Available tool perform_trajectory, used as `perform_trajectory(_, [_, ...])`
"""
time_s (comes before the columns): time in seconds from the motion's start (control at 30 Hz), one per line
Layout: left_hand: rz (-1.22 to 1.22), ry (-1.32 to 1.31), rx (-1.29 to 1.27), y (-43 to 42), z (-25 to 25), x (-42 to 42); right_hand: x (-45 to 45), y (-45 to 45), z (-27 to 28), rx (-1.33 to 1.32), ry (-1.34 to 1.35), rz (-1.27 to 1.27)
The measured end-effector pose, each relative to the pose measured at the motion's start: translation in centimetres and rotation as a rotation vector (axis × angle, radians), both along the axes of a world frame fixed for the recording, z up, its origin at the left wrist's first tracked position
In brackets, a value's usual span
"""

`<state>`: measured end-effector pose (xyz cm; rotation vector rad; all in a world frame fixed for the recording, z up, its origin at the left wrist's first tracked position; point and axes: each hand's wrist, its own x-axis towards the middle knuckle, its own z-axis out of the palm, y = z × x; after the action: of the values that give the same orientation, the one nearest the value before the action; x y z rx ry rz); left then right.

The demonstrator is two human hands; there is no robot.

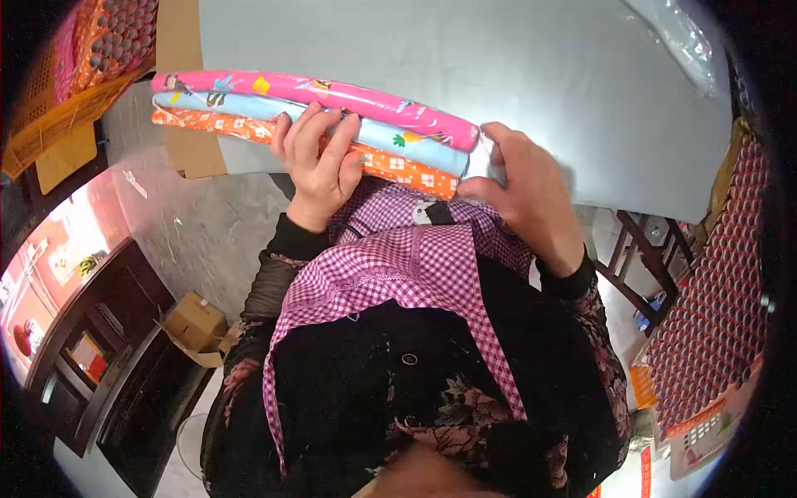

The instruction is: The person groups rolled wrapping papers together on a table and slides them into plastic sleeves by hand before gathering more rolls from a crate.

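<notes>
Three patterned rolls lie side by side in clear wrap: a pink roll (374, 101), a light blue roll (423, 149) and an orange roll (407, 168). My left hand (318, 162) is curled around the rolls near their middle, from the front edge. At their right end, my right hand (527, 183) pinches the loose clear wrap (484, 158) between thumb and fingers. The bundle is held at the front edge of the grey table (498, 50), tilted slightly down to the right.
Many rolls stand in a basket (62, 124) at upper left. More stacked rolls (714, 307) are at the right. Clear plastic (693, 41) lies at the table's upper right. A cardboard box (195, 324) and dark wooden furniture (104, 332) stand lower left.
</notes>
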<state>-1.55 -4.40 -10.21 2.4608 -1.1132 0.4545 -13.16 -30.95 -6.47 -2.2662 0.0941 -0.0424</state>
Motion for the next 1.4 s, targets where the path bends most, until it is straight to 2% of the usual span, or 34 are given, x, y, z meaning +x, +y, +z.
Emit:
perform_trajectory(0.07, [-0.011, 0.007, -0.015, 0.0, 0.0, 0.0, -0.1, 0.3, 0.6, 0.095, 0.317, -0.012])
perform_trajectory(0.13, [-0.013, 0.003, -0.026, 0.0, 0.1, 0.0, -0.1, 0.5, 0.1, 0.035, 0.247, -0.01])
perform_trajectory(0.2, [-0.033, 0.028, -0.013, 0.2, 0.2, 0.0, 0.5, 0.6, 0.8, 0.08, 0.474, -0.045])
perform_trajectory(0.23, [-0.044, 0.024, -0.039, 0.1, 0.3, 0.1, 0.5, 0.8, 0.5, 0.081, 0.457, -0.026])
perform_trajectory(0.3, [-0.045, 0.061, -0.062, 0.1, 0.6, -0.1, -0.3, 1.0, -1.0, 0.378, 0.095, -0.124])
perform_trajectory(0.33, [-0.038, 0.062, -0.071, 0.2, 0.9, -0.4, -0.5, 0.5, -1.5, 0.386, 0.077, -0.098])
perform_trajectory(0.4, [0.022, 0.045, -0.075, 0.4, 1.6, -1.3, -0.8, -0.4, -2.0, -0.051, -0.29, 0.111])
perform_trajectory(0.43, [0.113, 0.093, -0.132, 0.4, 2.1, -2.2, -0.7, -0.4, -0.8, -0.16, -0.367, 0.13])
perform_trajectory(0.5, [0.229, 0.117, -0.187, 0.8, 3.1, -3.5, -0.4, -0.7, -0.2, -0.151, -0.5, 0.176])
perform_trajectory(0.57, [0.402, 1.018, -0.662, 1.6, 4.3, -4.0, 0.0, -0.7, 0.3, -0.192, -0.617, 0.258])
perform_trajectory(0.6, [0.423, 0.992, -0.674, 2.0, 4.6, -4.2, -0.3, -0.7, 0.7, -0.18, -0.638, 0.282])
perform_trajectory(0.67, [0.181, 1.498, -1.164, 2.2, 5.6, -3.7, -0.3, -0.8, 1.3, -0.214, -0.581, 0.463])
perform_trajectory(0.73, [0.132, 1.468, -1.148, 1.6, 6.9, -4.0, -0.3, -0.2, 1.6, -0.234, -0.606, 0.529])
perform_trajectory(0.8, [0.362, 1.594, -1.245, 1.1, 7.8, -4.4, -0.3, 0.4, 1.9, -0.26, -0.63, 0.603])
perform_trajectory(0.83, [0.386, 1.604, -1.246, 1.0, 8.2, -4.4, -0.7, 0.4, 1.5, -0.281, -0.608, 0.637])
perform_trajectory(1.0, [0.339, 1.601, -1.288, 1.7, 7.2, -5.3, -1.2, 1.2, 1.2, -0.297, -0.578, 0.72])
perform_trajectory(1.1, [0.301, 1.574, -1.212, 2.4, 7.2, -5.8, -2.0, 2.2, 0.5, -0.168, -0.521, 0.653])
perform_trajectory(1.23, [0.215, 1.577, -1.277, 2.8, 6.9, -5.8, -2.2, 2.6, 0.6, -0.095, -0.473, 0.628])
perform_trajectory(1.4, [0.321, 1.524, -1.168, 3.7, 6.4, -5.7, -2.9, 2.9, 0.1, 0.031, -0.396, 0.636])
